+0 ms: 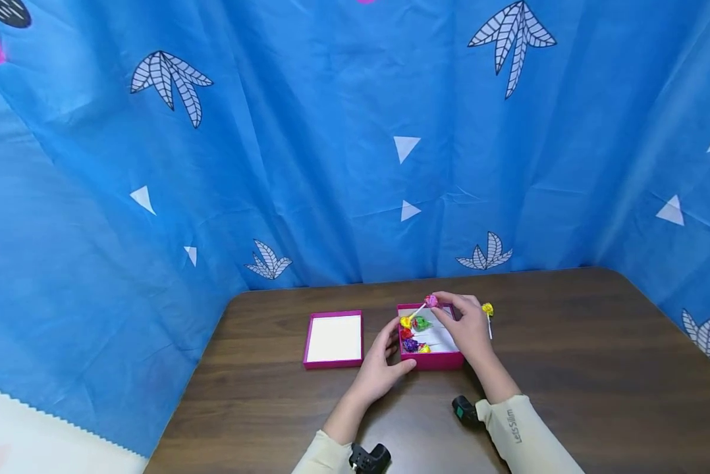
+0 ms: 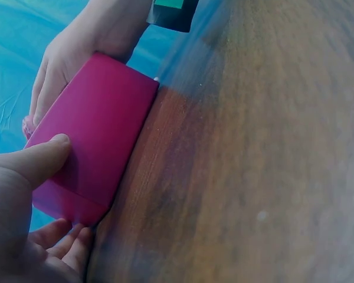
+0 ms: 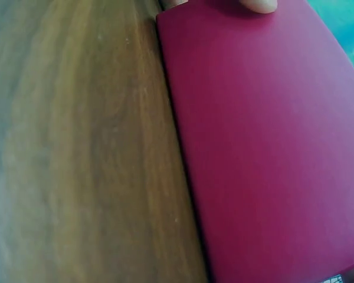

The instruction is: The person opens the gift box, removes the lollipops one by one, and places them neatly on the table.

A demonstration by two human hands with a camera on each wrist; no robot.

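A magenta box (image 1: 435, 361) stands on the table with several wrapped lollipops inside, among them a green one (image 1: 421, 323), a red one (image 1: 406, 334) and a purple one (image 1: 411, 345). My left hand (image 1: 379, 374) grips its near left corner, the thumb against the front wall (image 2: 100, 124) and the fingers at the left side. Over the box, my right hand (image 1: 465, 331) pinches a pink lollipop (image 1: 431, 301) by its wrapped head, the white stick slanting down to the left. In the right wrist view the box wall (image 3: 265, 130) hides the right hand's fingers.
The shallow magenta lid (image 1: 332, 365), white inside, lies left of the box on the brown table (image 1: 260, 382). A yellow lollipop (image 1: 488, 309) lies on the table just right of my right hand. Behind the table hangs a blue curtain (image 1: 343, 164).
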